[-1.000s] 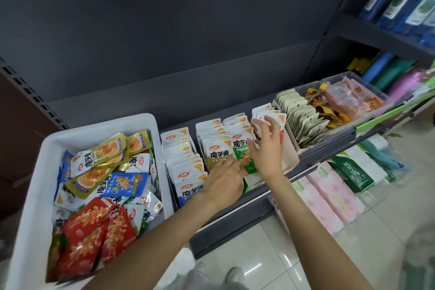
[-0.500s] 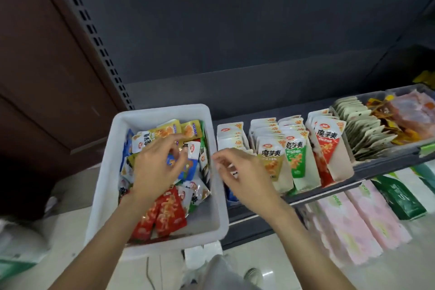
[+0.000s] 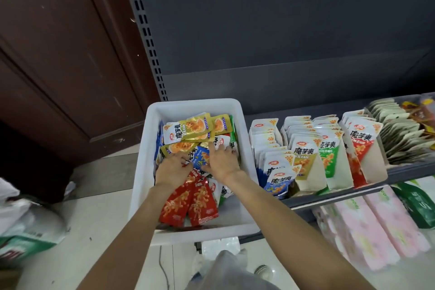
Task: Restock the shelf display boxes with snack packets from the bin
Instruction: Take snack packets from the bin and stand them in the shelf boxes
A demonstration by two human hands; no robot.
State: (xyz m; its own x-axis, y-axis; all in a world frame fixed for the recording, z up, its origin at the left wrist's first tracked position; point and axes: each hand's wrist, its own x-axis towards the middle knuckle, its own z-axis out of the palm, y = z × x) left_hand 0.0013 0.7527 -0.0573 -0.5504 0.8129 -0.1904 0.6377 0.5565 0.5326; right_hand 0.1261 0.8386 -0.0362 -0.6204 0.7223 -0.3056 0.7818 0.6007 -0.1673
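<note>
Blue packet (image 3: 201, 158) lies between both hands (image 3: 173, 168) — inside the white bin (image 3: 141, 186).

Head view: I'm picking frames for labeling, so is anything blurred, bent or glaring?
Head view: bags at far left smear with blur; shelf upright leans from wide-angle distortion; red packets show glare; both hands in the white bin read sharp.

Even light; edges perhaps slightly blurred.
</note>
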